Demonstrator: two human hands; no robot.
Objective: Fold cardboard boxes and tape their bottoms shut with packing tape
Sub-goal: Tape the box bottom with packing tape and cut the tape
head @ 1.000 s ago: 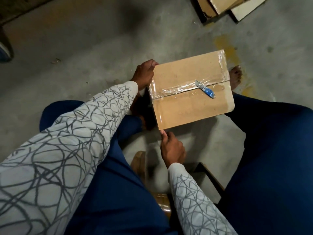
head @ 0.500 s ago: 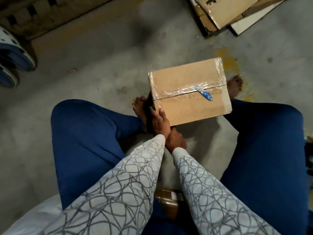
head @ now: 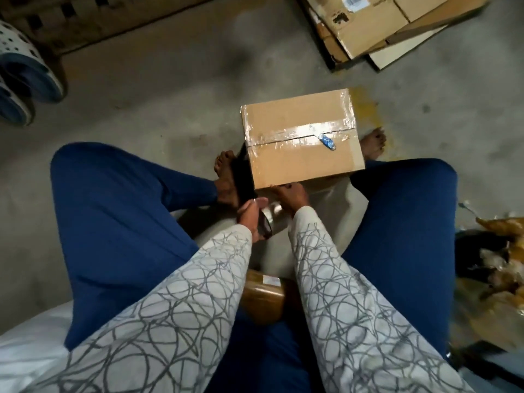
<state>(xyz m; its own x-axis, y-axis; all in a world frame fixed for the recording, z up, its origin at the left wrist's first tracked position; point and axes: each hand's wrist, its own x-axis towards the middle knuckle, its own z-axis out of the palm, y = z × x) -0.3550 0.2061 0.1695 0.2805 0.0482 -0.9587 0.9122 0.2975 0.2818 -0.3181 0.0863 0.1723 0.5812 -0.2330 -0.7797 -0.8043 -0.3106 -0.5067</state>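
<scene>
A brown cardboard box [head: 300,163] stands on the floor between my bare feet, with clear tape along its top seam and edges. On that seam lies a small blue-handled cutter [head: 326,140]. In front of the box's near side my left hand [head: 249,219] grips a roll of clear packing tape [head: 268,224]. My right hand [head: 292,195] is at the box's near bottom edge, fingers curled, pinching the tape's free end [head: 276,207] pulled from the roll. The near side of the box is hidden from view.
Flattened cardboard boxes [head: 382,29] are stacked at the back right. A pair of sandals [head: 25,72] lies at the far left beside a wooden pallet [head: 85,21]. A wooden stool [head: 263,296] sits between my legs, and crumpled wrapping [head: 496,265] lies at the right.
My left hand left the box's far left corner and came to its near side, where it now holds the tape roll. My right hand rose to the box's near edge.
</scene>
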